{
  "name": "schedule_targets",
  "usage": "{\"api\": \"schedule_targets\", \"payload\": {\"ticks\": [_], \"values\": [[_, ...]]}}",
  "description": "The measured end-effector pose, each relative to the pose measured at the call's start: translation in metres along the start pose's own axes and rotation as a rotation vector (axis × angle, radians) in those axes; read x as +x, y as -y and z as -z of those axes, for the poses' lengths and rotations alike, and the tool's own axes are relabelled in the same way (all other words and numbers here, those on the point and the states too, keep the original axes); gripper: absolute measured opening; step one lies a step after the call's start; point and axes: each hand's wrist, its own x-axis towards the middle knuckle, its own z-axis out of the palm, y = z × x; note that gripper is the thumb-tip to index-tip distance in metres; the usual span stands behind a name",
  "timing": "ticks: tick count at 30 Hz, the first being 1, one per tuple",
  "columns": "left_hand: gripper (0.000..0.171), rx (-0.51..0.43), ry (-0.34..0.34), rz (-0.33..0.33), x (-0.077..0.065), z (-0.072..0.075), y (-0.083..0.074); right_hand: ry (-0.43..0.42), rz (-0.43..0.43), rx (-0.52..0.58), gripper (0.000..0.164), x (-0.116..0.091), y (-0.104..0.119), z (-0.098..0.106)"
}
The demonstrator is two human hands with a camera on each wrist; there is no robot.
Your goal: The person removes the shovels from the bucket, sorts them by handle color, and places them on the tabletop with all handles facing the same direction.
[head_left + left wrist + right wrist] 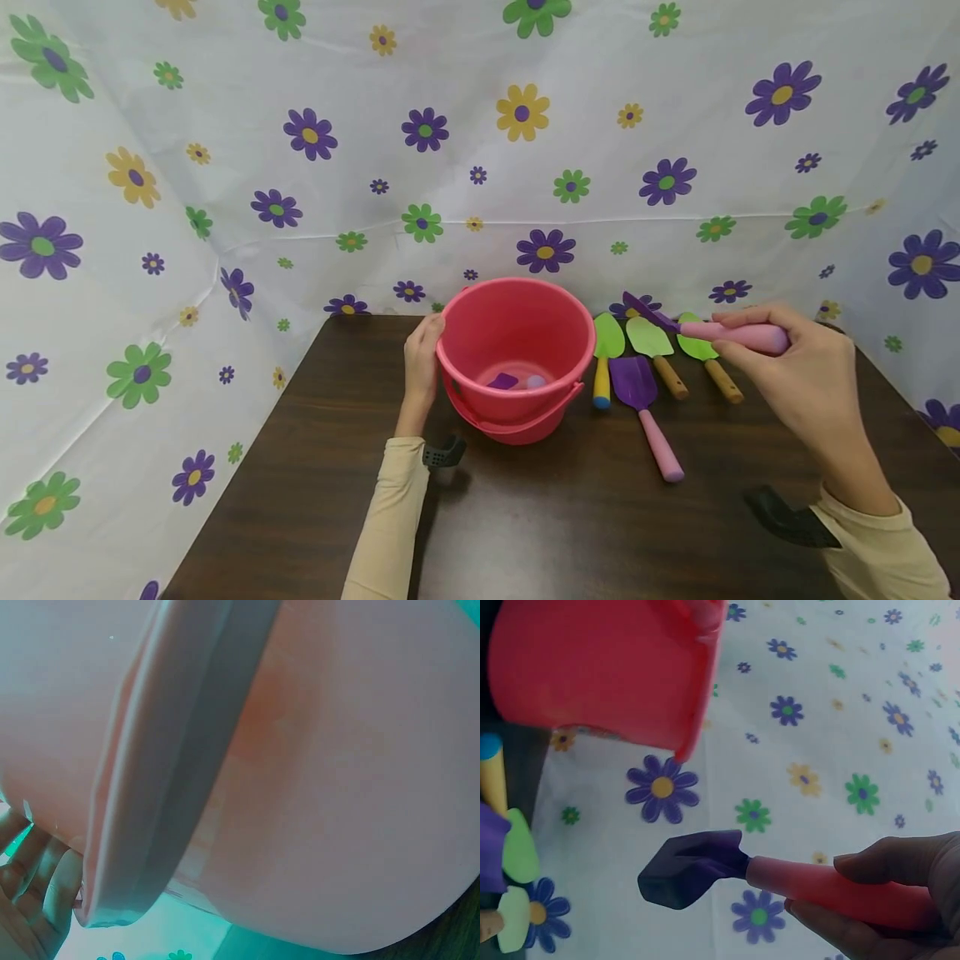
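A pink-red bucket (517,417) with its handle lowered at the front stands on the dark table. My left hand (422,358) holds its rim at the left side; in the left wrist view the fingers (56,889) reach past the rim. Inside the bucket lie a purple piece (503,381) and a pale round end (536,382). My right hand (806,375) grips the pink handle of a purple-bladed hand trowel (738,334), raised over the right side of the table. Its blade points left towards the bucket, seen nearly edge-on from the head.
Right of the bucket lie a green trowel with a yellow handle (602,379), a purple shovel with a pink handle (660,446) and two light-green tools with wooden handles (670,377) (723,381). A flower-printed cloth (450,83) hangs behind the dark table (525,533).
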Motion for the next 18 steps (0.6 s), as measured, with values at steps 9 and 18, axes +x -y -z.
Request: {"api": "schedule_targets", "payload": {"ticks": [9, 18], "values": [[0.039, -0.013, -0.001, -0.004, 0.0, 0.001, 0.002, 0.01, -0.025, -0.097, 0.024, -0.007, -0.031, -0.005], [0.039, -0.029, 0.009, -0.027, 0.0, 0.001, 0.001, 0.022, -0.032, -0.146, 0.019, -0.014, -0.056, -0.009]]}}
